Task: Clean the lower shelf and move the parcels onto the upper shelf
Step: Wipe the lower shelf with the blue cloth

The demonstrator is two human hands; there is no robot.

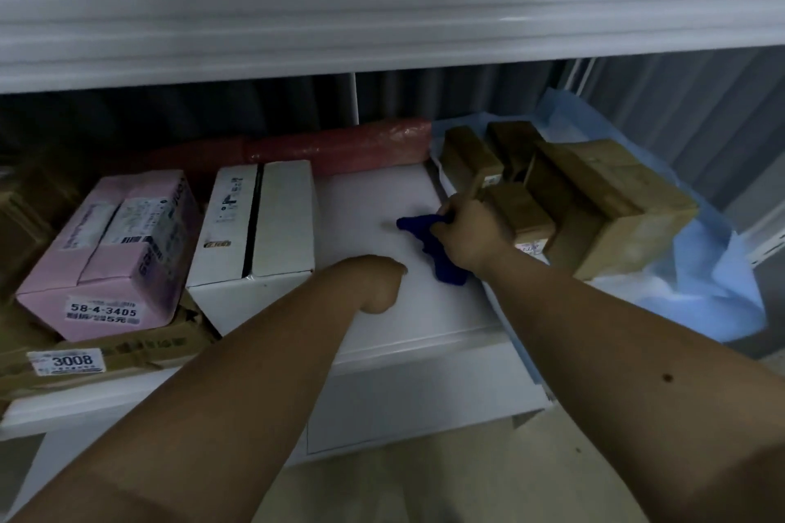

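Note:
My right hand (469, 231) is closed around a dark blue cloth (429, 244) that lies on a bare white patch of the lower shelf (369, 200). My left hand (376, 282) rests on that patch as a fist and holds nothing. To the left stand a pink parcel (110, 251) labelled 58-4-3405 and a white box (255, 225). A red wrapped roll (340, 146) lies along the back. The white front edge of the upper shelf (382, 13) runs across the top of the view.
Several brown cardboard boxes (594, 200) sit on a light blue plastic bag (701, 289) at the right. A flat brown parcel (106, 357) labelled 3008 lies under the pink one. More brown cardboard is at the far left. A dark corrugated wall is behind.

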